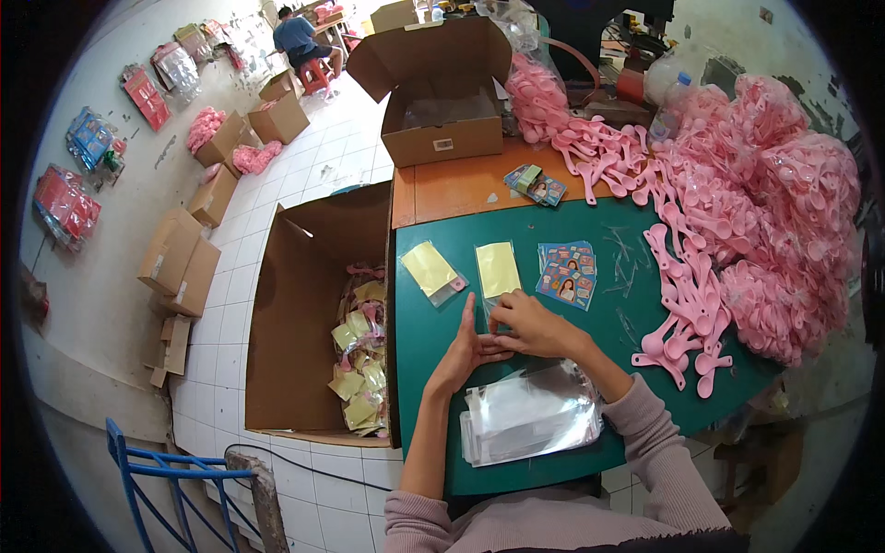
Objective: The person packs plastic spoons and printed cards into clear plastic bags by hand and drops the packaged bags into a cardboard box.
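Observation:
A clear plastic bag with a pale yellow card in it lies flat on the green table mat, its lower end under my fingers. My right hand bends over that end, fingertips pinched on the plastic. Beside it my left hand rests with stretched fingers, one pointing up along the bag and others reaching below my right hand. To the left lies another bag with a yellow card and a pink spoon. A stack of printed cards sits to the right. Clear empty bags are piled nearest me.
Loose pink spoons and bulging bags of spoons cover the right side. A deep carton holding filled bags stands left of the table. An open box sits at the back. A person sits far off.

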Tool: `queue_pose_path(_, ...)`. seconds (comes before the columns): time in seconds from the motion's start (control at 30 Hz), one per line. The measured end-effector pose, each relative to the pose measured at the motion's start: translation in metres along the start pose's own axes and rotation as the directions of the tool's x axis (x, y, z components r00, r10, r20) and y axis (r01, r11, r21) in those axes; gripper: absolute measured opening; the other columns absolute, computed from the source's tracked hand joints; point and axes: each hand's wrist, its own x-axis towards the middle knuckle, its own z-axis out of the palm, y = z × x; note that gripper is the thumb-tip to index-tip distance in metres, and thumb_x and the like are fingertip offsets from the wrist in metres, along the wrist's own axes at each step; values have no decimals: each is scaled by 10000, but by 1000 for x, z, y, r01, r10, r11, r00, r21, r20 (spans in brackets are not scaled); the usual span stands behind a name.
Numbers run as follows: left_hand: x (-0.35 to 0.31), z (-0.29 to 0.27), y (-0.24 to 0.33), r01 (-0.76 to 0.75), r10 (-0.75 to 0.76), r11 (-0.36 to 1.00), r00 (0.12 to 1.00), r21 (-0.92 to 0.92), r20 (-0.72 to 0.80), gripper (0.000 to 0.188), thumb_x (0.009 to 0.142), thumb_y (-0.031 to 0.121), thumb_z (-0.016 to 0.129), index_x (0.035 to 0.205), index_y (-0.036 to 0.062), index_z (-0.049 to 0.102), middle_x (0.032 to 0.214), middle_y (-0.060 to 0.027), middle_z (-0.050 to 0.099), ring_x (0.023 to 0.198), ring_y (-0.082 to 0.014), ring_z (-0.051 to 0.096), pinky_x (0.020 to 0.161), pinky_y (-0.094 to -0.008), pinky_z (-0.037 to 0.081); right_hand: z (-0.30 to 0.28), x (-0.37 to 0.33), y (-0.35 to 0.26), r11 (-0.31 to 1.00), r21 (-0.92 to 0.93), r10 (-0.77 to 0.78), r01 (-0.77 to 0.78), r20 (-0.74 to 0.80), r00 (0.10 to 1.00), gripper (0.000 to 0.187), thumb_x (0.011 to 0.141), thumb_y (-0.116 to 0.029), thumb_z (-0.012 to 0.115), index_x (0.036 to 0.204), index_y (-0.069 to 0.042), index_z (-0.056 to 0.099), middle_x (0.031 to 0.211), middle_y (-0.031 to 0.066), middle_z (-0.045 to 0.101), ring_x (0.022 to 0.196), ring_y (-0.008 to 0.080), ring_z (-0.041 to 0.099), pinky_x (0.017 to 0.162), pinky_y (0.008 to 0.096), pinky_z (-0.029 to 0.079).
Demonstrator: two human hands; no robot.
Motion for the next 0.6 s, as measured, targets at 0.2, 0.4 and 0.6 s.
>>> queue_pose_path(0.2,1,0,-2,-64,58,993,996,99,61,715,860,606,193,1352,244,-180,1085,-196,537,997,-263,554,892,-380,432,-2,0,-5,992,96,81,-84,37,996,128,712,-144,620,774,-74,532,873,119,490,902,290,464,778,374,372)
queue_pose_path(0.4,4,2,-4,-73,71,994,997,75,36,677,902,524,233,1354,234,-179,1078,-171,536,979,-233,555,877,-368,443,2,-2,2,995,41,85,-88,84,993,138,711,-143,620,786,-75,526,844,93,493,897,274,464,781,380,355)
queue_pose_path(0.6,5,6,-1,-102,104,994,993,30,-62,616,912,80,366,1395,204,4,973,-111,544,826,-147,566,754,-286,495,-7,-5,-10,998,-3,-60,61,109,992,125,713,-137,627,756,-84,522,801,65,479,871,242,459,774,359,346)
